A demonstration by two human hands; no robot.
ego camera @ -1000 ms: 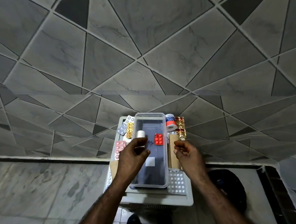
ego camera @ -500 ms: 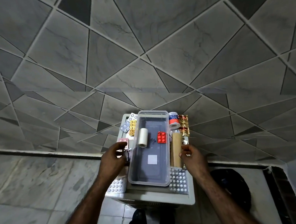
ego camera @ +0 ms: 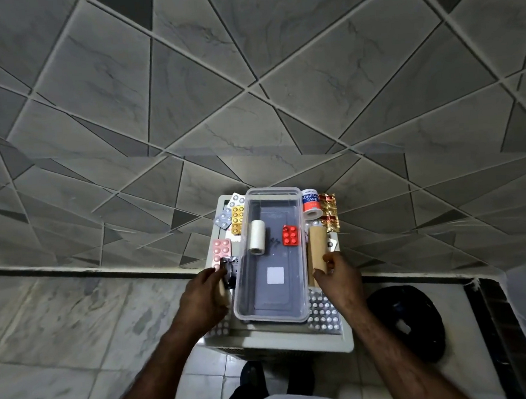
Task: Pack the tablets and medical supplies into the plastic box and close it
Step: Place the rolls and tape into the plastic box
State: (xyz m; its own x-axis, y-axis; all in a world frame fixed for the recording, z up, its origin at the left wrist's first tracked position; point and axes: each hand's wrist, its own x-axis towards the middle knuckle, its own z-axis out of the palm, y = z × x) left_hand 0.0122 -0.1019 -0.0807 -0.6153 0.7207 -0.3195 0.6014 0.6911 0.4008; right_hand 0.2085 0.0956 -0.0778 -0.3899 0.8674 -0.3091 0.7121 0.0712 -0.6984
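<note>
A clear plastic box stands open on a small pale stand. In it lie a white bandage roll and a red blister pack. My left hand is at the box's left side, with its fingers curled around a tan roll, next to a dark foil strip. My right hand grips the near end of a long brown roll lying along the box's right side. The lid is not in view.
Left of the box lie pink, yellow and silver blister packs. An adhesive tape roll and a gold foil strip sit at the back right. A silver tablet sheet lies front right. A black round object is on the floor.
My left hand let go of the white roll in the box and moved out to the left, closing on the tan roll. My right hand closed on the brown roll.
</note>
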